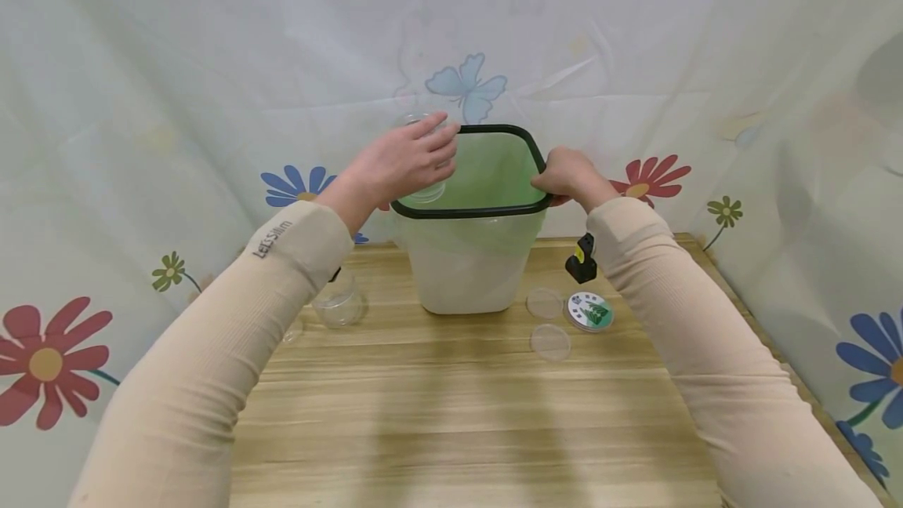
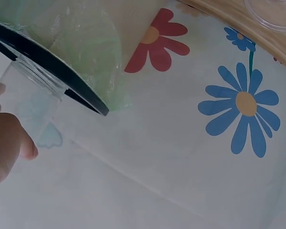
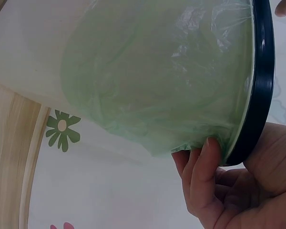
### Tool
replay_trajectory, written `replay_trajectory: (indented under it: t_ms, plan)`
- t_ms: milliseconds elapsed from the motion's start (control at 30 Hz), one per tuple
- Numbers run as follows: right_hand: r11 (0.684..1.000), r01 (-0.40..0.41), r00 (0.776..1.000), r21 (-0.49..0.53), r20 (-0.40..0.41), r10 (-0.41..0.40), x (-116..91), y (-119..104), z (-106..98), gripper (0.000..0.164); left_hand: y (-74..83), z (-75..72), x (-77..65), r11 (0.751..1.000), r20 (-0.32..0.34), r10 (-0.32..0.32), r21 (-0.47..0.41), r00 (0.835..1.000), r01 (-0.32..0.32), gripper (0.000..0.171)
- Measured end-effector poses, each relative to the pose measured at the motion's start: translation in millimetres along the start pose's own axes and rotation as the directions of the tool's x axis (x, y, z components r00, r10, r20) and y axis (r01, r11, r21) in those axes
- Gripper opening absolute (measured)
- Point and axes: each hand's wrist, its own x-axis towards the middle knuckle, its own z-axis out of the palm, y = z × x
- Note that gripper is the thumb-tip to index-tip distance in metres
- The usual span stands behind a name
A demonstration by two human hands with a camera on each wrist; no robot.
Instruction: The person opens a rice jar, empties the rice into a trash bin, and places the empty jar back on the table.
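A white trash bin [image 1: 462,281] stands upright on the wooden table. Its black rim ring [image 1: 480,212] runs over a green plastic bag [image 1: 494,167] that lines it. My left hand [image 1: 409,159] holds a clear plastic jar [image 2: 31,93] at the bin's left rim, its threaded mouth tipped toward the inside. In the left wrist view the jar's neck overlaps the black ring. On the opposite side my right hand [image 1: 567,175] grips the rim, fingers [image 3: 207,164] curled underneath against the bag's outer fold. The bin's bottom inside is hidden.
Left of the bin stands another clear jar [image 1: 340,306], partly behind my sleeve. To the right lie two clear discs [image 1: 550,342], a round green-and-white printed piece [image 1: 590,311] and a small black object with a yellow mark [image 1: 582,260]. A flower-printed sheet [image 1: 339,45] hangs behind.
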Motion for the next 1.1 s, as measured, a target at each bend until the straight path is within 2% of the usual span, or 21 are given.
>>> replay_trajectory:
  t_ms: [200, 433, 867, 967, 1033, 1100]
  plan:
    - [1.000, -0.003, 1.000, -0.001, -0.003, 0.003, -0.4, -1.4, 0.6, 0.016, -0.9, -2.0, 0.4, 1.000, -0.027, 0.011, 0.007, 1.000, -0.011, 0.115]
    - [1.000, -0.004, 1.000, 0.001, 0.005, 0.004, 0.5, -2.7, 1.7, 0.015, -3.2, -0.3, -0.9, 1.000, -0.036, -0.010, 0.001, 0.999, 0.010, 0.119]
    - [1.000, 0.010, 1.000, -0.026, -0.003, -0.010, 2.5, -2.7, 0.9, 0.019, 0.4, 8.4, -6.7, 0.993, -0.146, -0.112, -0.056, 0.983, 0.105, 0.105]
    - [1.000, 0.008, 1.000, -0.018, 0.000, -0.008, 2.4, -2.1, 1.2, 0.019, 1.3, 9.8, -7.2, 0.989, -0.157, -0.136, -0.072, 0.978, 0.126, 0.101]
    - [1.000, 0.007, 1.000, -0.010, 0.000, -0.007, 2.5, -1.5, 1.3, 0.019, 1.9, 11.1, -7.6, 0.986, -0.162, -0.155, -0.085, 0.974, 0.143, 0.091]
    - [1.000, 0.006, 1.000, 0.002, 0.001, -0.006, 2.6, -0.9, 1.2, 0.019, 2.5, 12.0, -8.8, 0.982, -0.156, -0.176, -0.103, 0.972, 0.161, 0.091]
